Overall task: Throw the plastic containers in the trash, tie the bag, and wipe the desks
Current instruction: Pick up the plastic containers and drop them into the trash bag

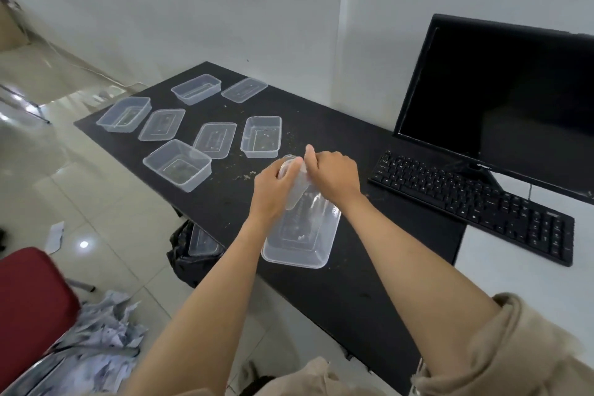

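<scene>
**Clear plastic tubs across a black worktop**

Head view: clear plastic is everywhere on the black worktop, which is speckled with crumbs. Both hands meet over its middle. The left hand has its fingers wrapped round the far end of a clear container that is lifted and tilted, its near end low over the worktop. The right hand has its fingers curled and pinched on the same far rim, thumb raised.

Beyond the hands lie seven more pieces, apart from one another: four open tubs, the nearest by the left edge, and three flat lids, one in the middle of the group.

Under the worktop's left edge a black trash bag stands open on the floor with a clear container inside.

To the right, a black keyboard and a dark monitor stand on a white surface. A red chair and crumpled paper sit at lower left.
</scene>
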